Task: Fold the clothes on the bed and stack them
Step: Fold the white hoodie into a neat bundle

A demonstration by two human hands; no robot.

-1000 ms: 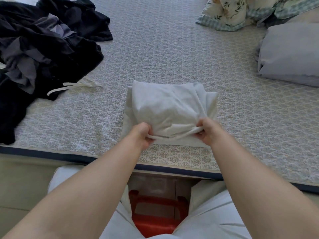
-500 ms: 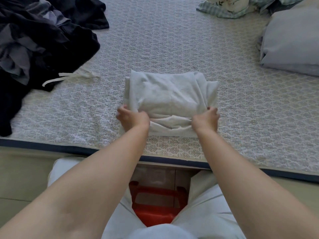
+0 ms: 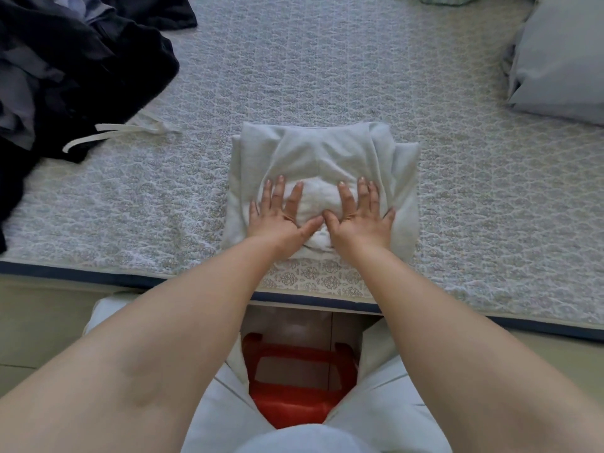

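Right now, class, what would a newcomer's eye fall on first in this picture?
First, the left hand and right hand, spread flat side by side on a folded pale grey garment near the bed's front edge. Next, a heap of dark clothes at the far left, and a grey pillow at the far right.
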